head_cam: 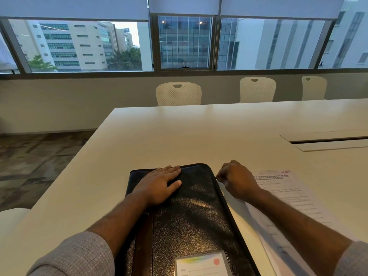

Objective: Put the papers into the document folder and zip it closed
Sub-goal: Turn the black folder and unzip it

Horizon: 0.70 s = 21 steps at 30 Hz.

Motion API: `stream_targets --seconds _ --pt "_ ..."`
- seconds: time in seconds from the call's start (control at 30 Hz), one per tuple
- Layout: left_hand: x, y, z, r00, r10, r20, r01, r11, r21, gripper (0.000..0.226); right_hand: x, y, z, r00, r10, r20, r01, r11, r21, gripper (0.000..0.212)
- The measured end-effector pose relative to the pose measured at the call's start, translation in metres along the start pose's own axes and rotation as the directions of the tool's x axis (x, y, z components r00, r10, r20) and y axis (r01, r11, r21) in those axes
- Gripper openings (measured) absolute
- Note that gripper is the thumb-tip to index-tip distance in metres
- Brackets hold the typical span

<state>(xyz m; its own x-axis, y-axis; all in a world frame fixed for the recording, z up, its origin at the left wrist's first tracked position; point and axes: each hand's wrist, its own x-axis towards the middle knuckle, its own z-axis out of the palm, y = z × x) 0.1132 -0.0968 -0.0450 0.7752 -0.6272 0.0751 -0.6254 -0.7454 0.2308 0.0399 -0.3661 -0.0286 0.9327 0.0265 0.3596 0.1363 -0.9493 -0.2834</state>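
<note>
A black leather document folder lies flat and closed on the white table in front of me. A name card sits in a clear pocket at its near end. My left hand rests flat on the folder's far left part, fingers straight. My right hand is at the folder's right edge near the far corner, fingers curled, pinching the small zipper pull. Printed papers lie on the table to the right of the folder, partly under my right forearm.
A cable slot is cut into the table at the right. Three white chairs stand along the far side below the windows. The table's left edge drops to a carpeted floor.
</note>
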Motion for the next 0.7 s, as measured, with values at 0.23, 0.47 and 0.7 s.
stream_targets --seconds 0.23,0.47,0.7 --pt "0.000 0.002 -0.002 1.000 -0.014 0.006 0.014 1.000 0.009 0.060 -0.020 -0.003 -0.004 1.000 -0.010 0.004 0.010 1.000 0.000 0.016" --pt "0.003 -0.001 0.000 1.000 -0.018 0.003 0.018 1.000 0.025 0.061 -0.041 -0.005 -0.010 1.000 -0.018 0.011 0.018 1.000 0.021 0.014" --pt "0.004 0.010 -0.002 0.997 -0.066 0.039 0.064 0.996 0.063 0.061 -0.061 -0.010 -0.015 0.999 -0.037 0.008 0.037 0.999 0.008 0.016"
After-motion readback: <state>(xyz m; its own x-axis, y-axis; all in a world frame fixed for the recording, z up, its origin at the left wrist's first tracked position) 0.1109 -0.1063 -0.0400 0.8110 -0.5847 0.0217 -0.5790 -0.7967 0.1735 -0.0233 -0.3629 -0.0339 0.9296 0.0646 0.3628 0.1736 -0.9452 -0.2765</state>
